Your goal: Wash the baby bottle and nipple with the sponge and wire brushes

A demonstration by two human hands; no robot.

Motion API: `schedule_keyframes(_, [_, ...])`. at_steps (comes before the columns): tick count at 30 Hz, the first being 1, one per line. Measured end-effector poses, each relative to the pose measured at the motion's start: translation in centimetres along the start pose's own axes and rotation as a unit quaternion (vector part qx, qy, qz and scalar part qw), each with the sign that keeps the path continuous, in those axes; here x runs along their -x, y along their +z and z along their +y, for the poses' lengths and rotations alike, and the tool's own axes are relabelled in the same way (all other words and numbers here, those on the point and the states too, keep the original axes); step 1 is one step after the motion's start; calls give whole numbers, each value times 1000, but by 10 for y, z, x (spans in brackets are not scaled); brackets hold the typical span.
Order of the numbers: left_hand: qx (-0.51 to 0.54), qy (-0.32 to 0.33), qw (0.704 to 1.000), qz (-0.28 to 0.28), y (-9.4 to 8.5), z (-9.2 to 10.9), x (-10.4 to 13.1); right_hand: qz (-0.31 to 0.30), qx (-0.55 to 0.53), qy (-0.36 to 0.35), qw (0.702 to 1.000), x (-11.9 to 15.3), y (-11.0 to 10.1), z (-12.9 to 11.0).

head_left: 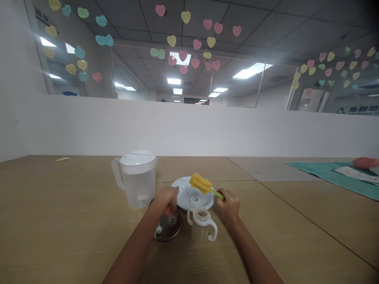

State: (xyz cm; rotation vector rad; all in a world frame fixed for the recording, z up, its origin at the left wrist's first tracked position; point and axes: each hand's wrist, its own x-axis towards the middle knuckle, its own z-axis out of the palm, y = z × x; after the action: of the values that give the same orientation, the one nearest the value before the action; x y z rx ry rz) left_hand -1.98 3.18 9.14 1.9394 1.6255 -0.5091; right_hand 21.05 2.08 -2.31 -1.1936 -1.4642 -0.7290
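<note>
My right hand (229, 205) is closed around the green handle of a bottle brush with a yellow sponge head (200, 183), held over a white plate (180, 191). A white ring-shaped cap (194, 202) is at the plate's near side. In front of the plate stands a clear baby bottle (200, 232) with two white handles, its top uncovered. My left hand (168, 198) reaches down over a dark round tray (168, 236), fingers bent together. Beneath them show a small clear piece (172, 219) and something red; the grip is partly hidden. A small white part (159, 229) lies on the tray.
A translucent lidded pitcher (139, 185) stands left of the plate. At the far right, a green cloth (319, 171) carries a reddish object (365, 163) and a white cloth. A yellow paper piece (62, 159) lies at the back left. Behind the table runs a white wall (177, 128) with glass above.
</note>
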Motion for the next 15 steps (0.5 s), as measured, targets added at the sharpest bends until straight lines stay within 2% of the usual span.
schedule_keyframes(5, [2,7,1000,2,-7,3,17,-3,5,-1,1000,-1,0,0])
schedule_keyframes(7, [-27,27,998,57,-9,4,27,-3,3,1,1000,-1,0,0])
schedule_keyframes(9, [-76,70,979,175,-9,6,36,-7,3,5,1000,0,0,0])
schedule_keyframes(11, [-119,116,947,274,-7,12,42,-11,5,6,1000,0,0,0])
schedule_keyframes(13, [-138,147,932,300,-2,20,41,-10,6,7,1000,0,0,0])
schedule_keyframes(15, [-139,172,934,280,4,30,34,-7,6,9,1000,0,0,-1])
